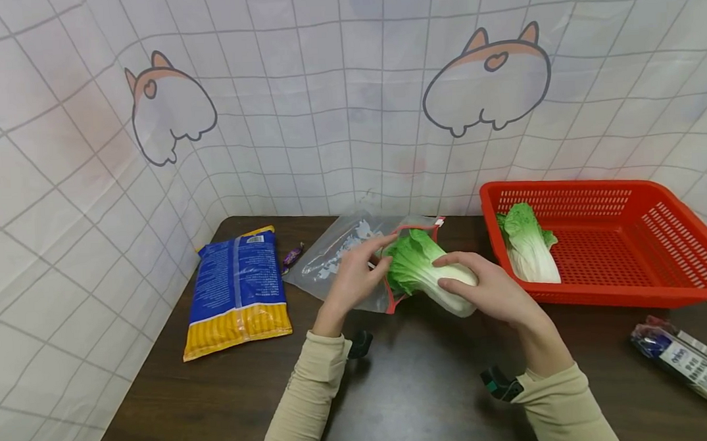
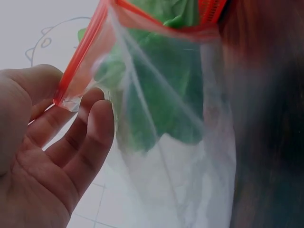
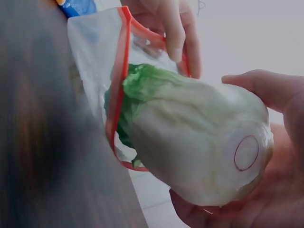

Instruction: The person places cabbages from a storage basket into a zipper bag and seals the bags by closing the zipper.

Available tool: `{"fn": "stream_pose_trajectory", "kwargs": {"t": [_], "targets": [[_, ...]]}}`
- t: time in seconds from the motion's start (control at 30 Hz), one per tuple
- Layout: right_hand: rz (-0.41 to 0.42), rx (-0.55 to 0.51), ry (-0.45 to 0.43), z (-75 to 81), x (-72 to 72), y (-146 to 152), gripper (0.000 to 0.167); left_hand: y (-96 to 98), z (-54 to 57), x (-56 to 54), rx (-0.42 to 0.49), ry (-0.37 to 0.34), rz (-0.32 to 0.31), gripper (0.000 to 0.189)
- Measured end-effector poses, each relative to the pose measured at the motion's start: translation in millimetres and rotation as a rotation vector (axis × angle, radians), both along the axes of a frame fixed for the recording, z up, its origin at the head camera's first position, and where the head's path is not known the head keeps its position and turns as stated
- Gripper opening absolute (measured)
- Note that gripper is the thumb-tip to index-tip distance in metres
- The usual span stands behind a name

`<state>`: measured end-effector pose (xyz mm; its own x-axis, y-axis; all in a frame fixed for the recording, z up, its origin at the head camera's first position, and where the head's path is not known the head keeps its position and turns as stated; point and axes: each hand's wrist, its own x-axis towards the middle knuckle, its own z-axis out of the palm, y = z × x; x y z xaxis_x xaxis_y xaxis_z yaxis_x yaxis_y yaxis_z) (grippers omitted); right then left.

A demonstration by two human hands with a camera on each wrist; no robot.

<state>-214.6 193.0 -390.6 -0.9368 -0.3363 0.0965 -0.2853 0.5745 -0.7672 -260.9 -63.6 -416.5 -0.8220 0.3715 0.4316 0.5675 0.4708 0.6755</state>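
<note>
My right hand grips a napa cabbage round its white base, thumb on one side and fingers on the other. The cabbage's green leafy end is inside the mouth of a clear zip bag with a red rim. With its thumb and fingers, my left hand pinches that red rim. Through the clear plastic in the left wrist view, the leaves show in the upper part of the bag. In the right wrist view the white base sticks out of the opening.
A red basket at the right contains another cabbage. To the left lie a blue and yellow packet and a small purple wrapped piece. A printed plastic package is at the right table edge. A patterned curtain stands behind.
</note>
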Motion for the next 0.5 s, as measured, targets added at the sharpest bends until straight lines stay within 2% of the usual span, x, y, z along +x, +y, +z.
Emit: {"fn": "stream_pose_trajectory", "kwargs": {"t": [0.3,0.5], "targets": [[-0.047,-0.019,-0.011,-2.6,-1.7,-10.0,0.039,0.3,-1.2,1.7,-0.003,-0.013,-0.012,0.042],[0.008,-0.082,-0.094,-2.6,-2.7,-6.5,0.044,0.1,-2.2,0.4,0.009,-0.048,-0.003,0.042]]}}
